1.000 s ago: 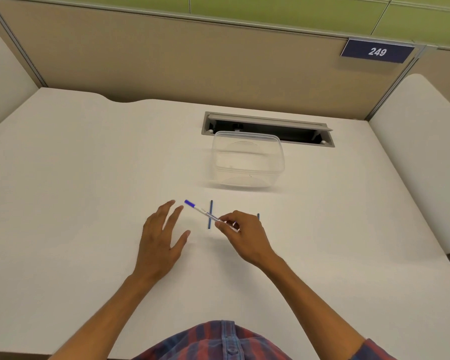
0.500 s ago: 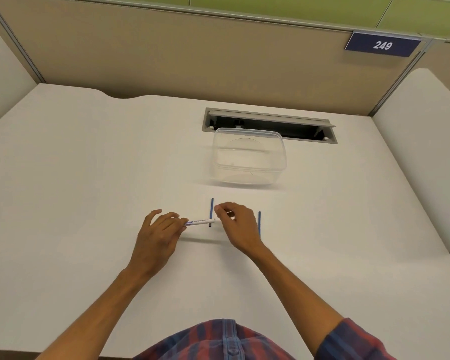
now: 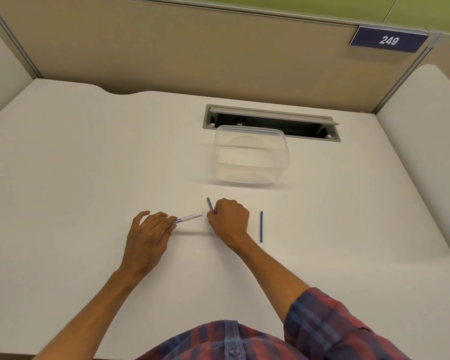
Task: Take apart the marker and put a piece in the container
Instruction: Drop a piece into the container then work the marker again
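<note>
Between the hands and the container [image 3: 252, 154] at twelve o'clock, bare desk [image 3: 89, 157] is lying open. Two blue strips [image 3: 261, 226] are lying nearby, one seemingly touching the right hand [image 3: 229, 216].

We sat in an office cubicle: a white desk [image 3: 89, 178] ringed by beige partitions [image 3: 218, 55], a numbered plate [image 3: 388, 40] reading 249 at two o'clock, and a cable tray [image 3: 270, 120] let into the desk at twelve o'clock.
</note>
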